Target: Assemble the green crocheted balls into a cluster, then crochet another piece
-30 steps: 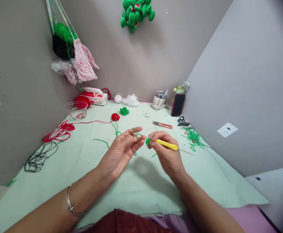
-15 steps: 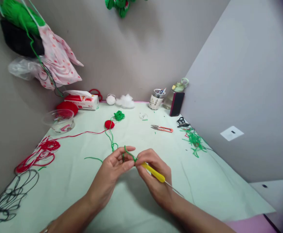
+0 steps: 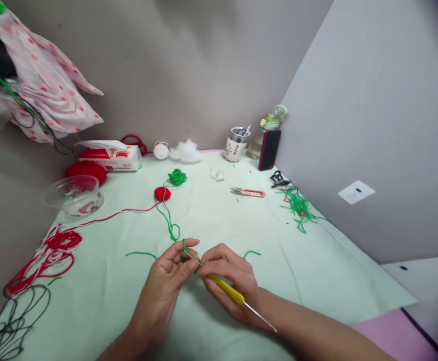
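Green yarn [image 3: 184,246] loops over the index finger of my left hand [image 3: 168,278], whose thumb and fingers pinch a small green piece. My right hand [image 3: 232,281] is closed around a crochet hook with a yellow handle [image 3: 231,292]; its metal tip reaches the green piece between the hands, and its other metal end points down to the right. The fingers partly hide the piece. From my left hand the strand runs back past a red yarn ball [image 3: 162,194] to a green yarn bundle [image 3: 177,177].
Orange-handled snips [image 3: 248,192] lie beyond my hands. Green scraps [image 3: 298,204] lie at the right edge. Red yarn [image 3: 63,240], dark cord [image 3: 19,316] and a clear bowl [image 3: 85,199] are left. A tissue box [image 3: 114,156], jar [image 3: 236,146] and phone [image 3: 269,150] stand behind.
The view has shifted. The hook's metal tip now shows beside the yarn loop at my left fingers, and a green strand has come into sight behind my right hand.
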Demonstrator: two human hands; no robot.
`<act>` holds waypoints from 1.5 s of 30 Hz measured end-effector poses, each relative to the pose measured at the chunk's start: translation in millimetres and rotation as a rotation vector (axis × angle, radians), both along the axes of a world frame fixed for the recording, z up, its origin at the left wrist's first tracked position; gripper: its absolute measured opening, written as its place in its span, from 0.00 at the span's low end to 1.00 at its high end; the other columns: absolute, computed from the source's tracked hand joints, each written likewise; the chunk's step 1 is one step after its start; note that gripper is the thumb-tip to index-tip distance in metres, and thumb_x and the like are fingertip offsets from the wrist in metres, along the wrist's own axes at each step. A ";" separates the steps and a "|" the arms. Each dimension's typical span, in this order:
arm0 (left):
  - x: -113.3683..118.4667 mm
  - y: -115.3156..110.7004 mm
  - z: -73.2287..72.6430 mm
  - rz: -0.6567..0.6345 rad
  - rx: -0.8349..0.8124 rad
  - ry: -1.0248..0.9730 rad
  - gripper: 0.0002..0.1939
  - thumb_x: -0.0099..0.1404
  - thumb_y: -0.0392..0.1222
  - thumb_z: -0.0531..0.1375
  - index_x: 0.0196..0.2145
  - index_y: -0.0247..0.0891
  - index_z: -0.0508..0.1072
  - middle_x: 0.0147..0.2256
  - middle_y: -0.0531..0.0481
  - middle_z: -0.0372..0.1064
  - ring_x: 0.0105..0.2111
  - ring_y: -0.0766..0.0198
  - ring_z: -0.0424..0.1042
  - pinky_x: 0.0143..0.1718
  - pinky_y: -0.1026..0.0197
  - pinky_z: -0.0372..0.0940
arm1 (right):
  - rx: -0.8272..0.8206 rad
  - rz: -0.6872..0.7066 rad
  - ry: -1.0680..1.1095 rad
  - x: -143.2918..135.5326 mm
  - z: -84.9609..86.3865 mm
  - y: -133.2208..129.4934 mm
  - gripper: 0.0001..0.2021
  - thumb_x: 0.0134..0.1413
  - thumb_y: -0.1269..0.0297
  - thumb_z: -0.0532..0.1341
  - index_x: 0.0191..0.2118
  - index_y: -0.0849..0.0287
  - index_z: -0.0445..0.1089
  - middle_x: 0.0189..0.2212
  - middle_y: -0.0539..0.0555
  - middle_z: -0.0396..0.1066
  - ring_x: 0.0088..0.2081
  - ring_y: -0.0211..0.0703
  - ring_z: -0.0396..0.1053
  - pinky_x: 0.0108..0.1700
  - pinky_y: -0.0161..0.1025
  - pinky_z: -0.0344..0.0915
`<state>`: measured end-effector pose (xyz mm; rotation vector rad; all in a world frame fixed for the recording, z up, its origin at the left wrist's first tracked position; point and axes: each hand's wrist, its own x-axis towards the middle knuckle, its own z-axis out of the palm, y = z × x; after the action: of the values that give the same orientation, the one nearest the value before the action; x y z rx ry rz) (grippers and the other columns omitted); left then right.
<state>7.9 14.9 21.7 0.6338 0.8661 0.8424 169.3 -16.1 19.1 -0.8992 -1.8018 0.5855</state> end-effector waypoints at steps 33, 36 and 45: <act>32.3 -91.8 38.9 -0.044 0.290 -0.181 0.19 0.56 0.38 0.70 0.46 0.44 0.76 0.38 0.51 0.69 0.43 0.63 0.67 0.49 0.61 0.62 | 0.022 -0.354 0.291 6.3 23.2 -98.3 0.13 0.64 0.69 0.56 0.48 0.50 0.74 0.39 0.55 0.69 0.42 0.44 0.68 0.40 0.39 0.68; 26.7 -96.9 33.5 -0.056 0.297 -0.162 0.19 0.58 0.39 0.69 0.48 0.45 0.75 0.38 0.51 0.70 0.44 0.63 0.67 0.50 0.61 0.62 | 0.005 -0.339 0.341 3.7 18.2 -99.8 0.11 0.63 0.69 0.58 0.45 0.50 0.75 0.37 0.54 0.69 0.41 0.43 0.68 0.39 0.38 0.67; 22.0 -101.0 29.8 -0.063 0.315 -0.152 0.24 0.59 0.39 0.68 0.52 0.45 0.72 0.37 0.52 0.70 0.41 0.64 0.68 0.48 0.61 0.61 | 0.174 -0.421 0.181 -8.1 11.3 -105.3 0.17 0.58 0.78 0.61 0.48 0.48 0.74 0.37 0.54 0.70 0.40 0.44 0.69 0.37 0.40 0.68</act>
<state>29.9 -86.1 51.5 0.8558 0.5770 0.9660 161.1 -121.4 30.4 -1.0318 -1.4210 0.2284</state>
